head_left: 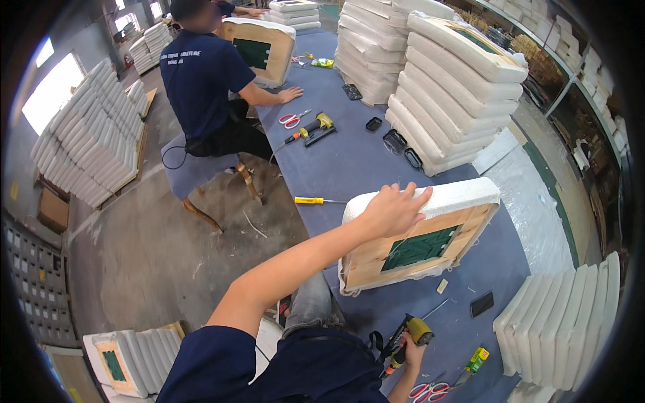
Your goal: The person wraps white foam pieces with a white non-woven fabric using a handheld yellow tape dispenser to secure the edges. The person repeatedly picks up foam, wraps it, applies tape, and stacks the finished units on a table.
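A seat cushion, tipped on edge mid-counter, is gripped at its padded top by the left hand. A stapler is clasped near-right by the right hand. Likely light; the stiff wooden frame is judged the surest hold.

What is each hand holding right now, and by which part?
The left hand grips the seat cushion by its upper padded edge, tilting it on the table. The right hand holds the staple gun by its handle.
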`<state>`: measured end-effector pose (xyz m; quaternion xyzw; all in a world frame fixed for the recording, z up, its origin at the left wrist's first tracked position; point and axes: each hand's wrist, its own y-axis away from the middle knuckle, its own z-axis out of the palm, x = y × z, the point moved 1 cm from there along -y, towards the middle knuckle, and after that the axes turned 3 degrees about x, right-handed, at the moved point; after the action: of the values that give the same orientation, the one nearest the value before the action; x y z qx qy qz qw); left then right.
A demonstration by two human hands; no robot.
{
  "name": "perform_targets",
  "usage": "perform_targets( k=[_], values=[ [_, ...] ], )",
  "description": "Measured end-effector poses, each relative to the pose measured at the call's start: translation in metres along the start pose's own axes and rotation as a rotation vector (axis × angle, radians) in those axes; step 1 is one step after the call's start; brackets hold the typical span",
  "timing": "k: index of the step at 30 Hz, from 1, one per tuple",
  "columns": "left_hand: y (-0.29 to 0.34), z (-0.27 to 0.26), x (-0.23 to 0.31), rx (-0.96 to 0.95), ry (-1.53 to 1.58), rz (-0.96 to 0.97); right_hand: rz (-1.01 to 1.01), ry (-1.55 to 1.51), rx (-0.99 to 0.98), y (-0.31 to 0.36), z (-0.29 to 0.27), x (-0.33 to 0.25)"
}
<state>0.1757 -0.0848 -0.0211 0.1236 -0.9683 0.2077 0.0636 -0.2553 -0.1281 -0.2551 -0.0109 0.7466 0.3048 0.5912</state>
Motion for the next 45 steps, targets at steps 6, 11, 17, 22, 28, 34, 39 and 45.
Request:
perform_targets(
  k=[6, 11, 17, 22, 28, 34, 39, 45],
  values=[
    [-0.002, 0.000, -0.002, 0.063, -0.008, 0.029, -0.077, 0.279, 0.027, -0.025, 0.003, 0.073],
    [-0.005, -0.001, -0.003, 0.001, -0.005, 0.016, -0.076, 0.206, -0.010, -0.010, 0.038, -0.019],
    [-0.002, -0.011, 0.011, -0.081, -0.003, 0.015, -0.304, -0.020, -0.025, -0.003, 0.093, -0.182],
    [-0.003, -0.011, 0.016, -0.088, 0.007, 0.024, -0.545, -0.048, -0.025, -0.015, 0.132, -0.246],
    [0.001, -0.013, 0.019, -0.067, -0.019, 0.043, -0.704, -0.019, 0.005, -0.028, 0.153, -0.238],
    [0.002, -0.012, 0.023, -0.022, -0.036, 0.084, -0.539, -0.004, -0.104, -0.027, 0.146, -0.233],
    [0.007, -0.020, 0.025, -0.113, -0.056, 0.060, -0.542, 0.026, -0.142, -0.004, 0.155, -0.242],
    [0.003, -0.023, 0.013, -0.274, 0.052, 0.124, -0.545, 0.054, -0.101, 0.004, 0.156, -0.227]
  ],
)
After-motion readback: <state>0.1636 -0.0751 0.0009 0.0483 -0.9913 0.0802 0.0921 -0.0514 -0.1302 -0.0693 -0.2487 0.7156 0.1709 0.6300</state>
